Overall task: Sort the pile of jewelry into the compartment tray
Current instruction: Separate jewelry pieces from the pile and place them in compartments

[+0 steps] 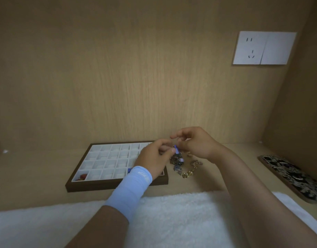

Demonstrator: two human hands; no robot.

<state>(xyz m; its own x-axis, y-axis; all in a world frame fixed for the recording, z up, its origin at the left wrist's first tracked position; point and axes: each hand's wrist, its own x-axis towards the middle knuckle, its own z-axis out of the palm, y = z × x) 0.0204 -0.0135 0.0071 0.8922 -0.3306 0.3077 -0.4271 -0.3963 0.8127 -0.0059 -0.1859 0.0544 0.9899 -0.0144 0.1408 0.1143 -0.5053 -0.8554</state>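
One fleece (172, 222), two hands (154, 159) (199, 144), one trinket (176, 148)

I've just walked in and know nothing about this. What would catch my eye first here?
The two hands meeting mid-scene: the left hand pinches a small blue piece over the jewelry pile, with the right hand curled close beside it. Left of them lies a brown tray of white compartments, with something red in its near-left corner. A white wall socket stands out at upper right.
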